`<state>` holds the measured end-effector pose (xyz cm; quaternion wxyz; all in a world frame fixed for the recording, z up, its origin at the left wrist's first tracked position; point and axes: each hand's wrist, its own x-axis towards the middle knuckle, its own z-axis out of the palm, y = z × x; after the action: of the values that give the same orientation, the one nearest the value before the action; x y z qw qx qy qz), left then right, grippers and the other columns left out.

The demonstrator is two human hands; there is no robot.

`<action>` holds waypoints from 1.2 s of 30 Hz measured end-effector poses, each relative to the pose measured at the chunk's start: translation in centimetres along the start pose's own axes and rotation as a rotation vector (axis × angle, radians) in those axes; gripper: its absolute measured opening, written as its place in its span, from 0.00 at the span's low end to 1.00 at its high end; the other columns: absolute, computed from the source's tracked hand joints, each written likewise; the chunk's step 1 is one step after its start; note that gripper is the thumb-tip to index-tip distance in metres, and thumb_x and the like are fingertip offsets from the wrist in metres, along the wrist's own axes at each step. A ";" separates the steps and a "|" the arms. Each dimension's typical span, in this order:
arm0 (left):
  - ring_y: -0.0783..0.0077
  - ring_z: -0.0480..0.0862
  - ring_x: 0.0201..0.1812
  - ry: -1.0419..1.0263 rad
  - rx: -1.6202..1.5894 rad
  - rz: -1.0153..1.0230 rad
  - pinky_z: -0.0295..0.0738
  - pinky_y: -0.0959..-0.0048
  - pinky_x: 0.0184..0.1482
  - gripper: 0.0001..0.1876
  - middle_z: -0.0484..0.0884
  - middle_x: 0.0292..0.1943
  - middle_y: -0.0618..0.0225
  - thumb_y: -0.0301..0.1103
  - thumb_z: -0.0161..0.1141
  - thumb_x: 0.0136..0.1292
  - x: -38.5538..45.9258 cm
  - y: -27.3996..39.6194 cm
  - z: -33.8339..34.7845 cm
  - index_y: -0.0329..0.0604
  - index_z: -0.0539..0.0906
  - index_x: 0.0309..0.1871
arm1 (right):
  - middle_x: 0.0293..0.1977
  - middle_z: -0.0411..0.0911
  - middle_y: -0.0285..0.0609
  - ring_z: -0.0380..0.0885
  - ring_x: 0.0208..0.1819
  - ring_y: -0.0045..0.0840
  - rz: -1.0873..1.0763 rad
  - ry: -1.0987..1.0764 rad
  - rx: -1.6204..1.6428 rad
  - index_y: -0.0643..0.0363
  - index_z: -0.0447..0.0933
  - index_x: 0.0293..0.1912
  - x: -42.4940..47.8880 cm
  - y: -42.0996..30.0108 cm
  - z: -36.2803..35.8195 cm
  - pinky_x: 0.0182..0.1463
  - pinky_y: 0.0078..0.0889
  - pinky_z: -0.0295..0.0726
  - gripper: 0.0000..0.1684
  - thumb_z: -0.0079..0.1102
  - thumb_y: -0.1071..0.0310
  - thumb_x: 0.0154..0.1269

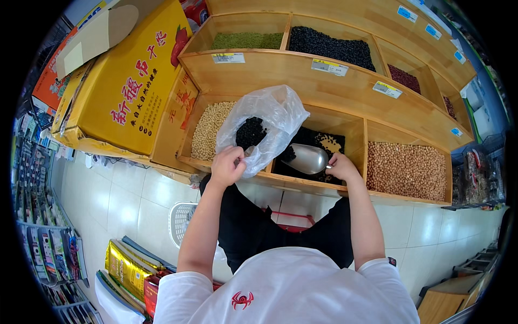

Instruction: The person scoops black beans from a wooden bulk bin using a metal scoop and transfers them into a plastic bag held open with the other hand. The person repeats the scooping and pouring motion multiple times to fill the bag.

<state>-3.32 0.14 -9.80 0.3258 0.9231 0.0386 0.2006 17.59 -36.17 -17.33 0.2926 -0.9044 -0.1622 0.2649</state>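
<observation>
My left hand (228,167) grips the near edge of a clear plastic bag (283,109), whose mouth is open and which holds black beans (249,131). To its right, my right hand (343,167) is closed on the handle of a metal scoop (311,158). Some black beans lie at the scoop's mouth, which points left towards the bag. The scoop is over a wooden compartment with black beans and a bare tan patch (328,142) showing among them. The bag partly covers this compartment and the one with pale soybeans (210,127) on the left.
Reddish-brown peanuts (404,170) fill the right compartment. An upper row holds green beans (247,41), black beans (332,46) and dark red beans (404,78). A yellow cardboard box (133,85) stands at the left. A white basket (181,220) and packaged goods (125,269) are below left.
</observation>
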 end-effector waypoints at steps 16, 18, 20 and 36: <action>0.53 0.80 0.31 0.007 0.013 0.008 0.73 0.57 0.33 0.07 0.76 0.25 0.62 0.34 0.61 0.54 0.1 0.0 0.1 0.43 0.75 0.27 | 0.34 0.81 0.44 0.82 0.38 0.30 -0.156 0.249 0.304 0.61 0.71 0.45 0.3 -0.1 0.3 0.46 0.33 0.83 0.24 0.77 0.69 0.53; 0.54 0.80 0.31 0.008 0.012 0.008 0.73 0.57 0.33 0.07 0.76 0.25 0.62 0.33 0.61 0.53 0.1 0.0 0.1 0.43 0.75 0.27 | 0.34 0.82 0.44 0.83 0.37 0.29 -0.140 0.253 0.343 0.60 0.71 0.45 0.4 0.0 0.3 0.46 0.32 0.83 0.24 0.77 0.69 0.54; 0.54 0.80 0.31 0.007 0.012 0.011 0.73 0.57 0.33 0.07 0.76 0.24 0.62 0.33 0.61 0.54 0.1 0.0 0.1 0.43 0.75 0.27 | 0.34 0.82 0.43 0.83 0.37 0.28 -0.163 0.277 0.381 0.60 0.71 0.44 0.5 0.0 0.3 0.46 0.32 0.83 0.23 0.77 0.69 0.55; 0.53 0.79 0.31 0.008 0.032 0.021 0.71 0.58 0.34 0.06 0.74 0.26 0.59 0.32 0.61 0.56 0.0 -0.1 0.0 0.43 0.75 0.30 | 0.36 0.87 0.46 0.87 0.39 0.30 -0.148 0.497 0.321 0.62 0.76 0.43 -1.9 -3.5 -0.9 0.47 0.32 0.84 0.20 0.76 0.66 0.57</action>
<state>-3.31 0.21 -9.84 0.3087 0.9277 0.0334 0.2072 16.09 -34.72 -13.78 0.4811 -0.8693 -0.1074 0.0358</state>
